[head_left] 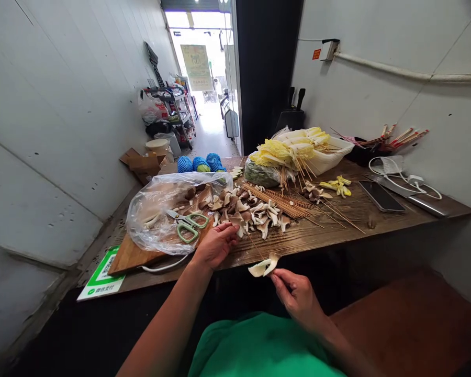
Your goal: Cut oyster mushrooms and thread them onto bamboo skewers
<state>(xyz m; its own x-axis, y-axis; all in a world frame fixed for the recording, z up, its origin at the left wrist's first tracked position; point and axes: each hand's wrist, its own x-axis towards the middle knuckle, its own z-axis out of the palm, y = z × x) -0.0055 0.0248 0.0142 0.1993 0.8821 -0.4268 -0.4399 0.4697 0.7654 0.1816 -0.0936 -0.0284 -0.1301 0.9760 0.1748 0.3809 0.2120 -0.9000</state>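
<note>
My right hand (298, 296) is closed on a thin wooden skewer (256, 246). Torn oyster mushroom pieces (265, 266) are threaded on it near my fingers, just off the table's front edge. My left hand (216, 246) reaches to the front of the mushroom pile, its fingers pinched at an oyster mushroom piece (241, 226). Loose oyster mushrooms (259, 212) spread over the wood behind it. Bare skewers (284, 203) lie in a bundle just right of the pile. A short skewered mushroom bunch (316, 193) rests farther right.
Green-handled scissors (186, 225) lie on a clear plastic bag (149, 209) over a cutting board (121, 256). Skewered yellow cabbage leaves (275, 152) fill the back beside a white tub (333, 157). A phone (380, 196) and a long knife (426, 204) lie at right.
</note>
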